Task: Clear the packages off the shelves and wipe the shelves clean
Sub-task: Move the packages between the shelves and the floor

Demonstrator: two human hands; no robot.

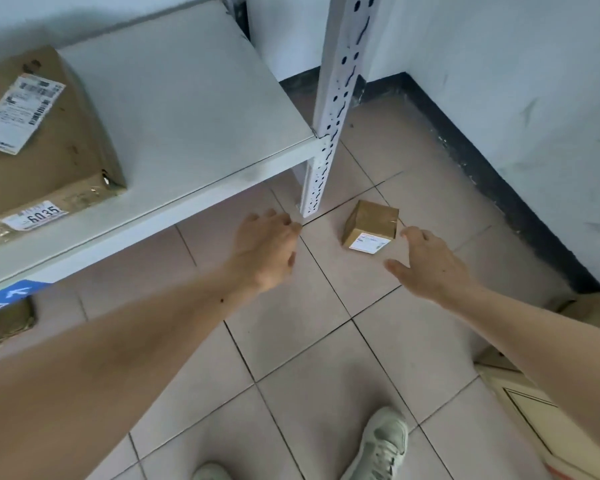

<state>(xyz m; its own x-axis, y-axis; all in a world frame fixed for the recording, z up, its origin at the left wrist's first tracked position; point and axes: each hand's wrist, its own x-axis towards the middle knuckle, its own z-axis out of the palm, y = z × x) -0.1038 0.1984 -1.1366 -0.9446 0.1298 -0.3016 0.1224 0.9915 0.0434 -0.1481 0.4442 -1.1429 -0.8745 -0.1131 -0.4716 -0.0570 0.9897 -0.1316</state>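
Both arms reach down toward the tiled floor point(326, 358) beside the shelf point(187, 109). A small box point(371, 223) sits on the tiles just right of the foot of the perforated post point(329, 133), its white label facing the person. The right hand point(430, 268) hangs just beside it, on the box's right and near side; the fingers point(413, 233) are spread and relaxed, the foremost fingertip close to the box's right edge but apart from it, the thumb pointing left below the label. Nothing is in that hand. The left hand point(267, 251) is on the other side of the post's foot, well left of the box, fingers loosely bent and slightly apart, holding nothing; its fingertips lie near the base of the post.

On the shelf a big box point(42, 140) still lies at the left end, with a shipping label on top and a sticker reading 6035 on its front edge. The rest of the shelf board is bare grey. Under the shelf at the far left another parcel point(4, 320) shows. The person's pale shoes point(381, 445) stand on the tiles at the bottom.
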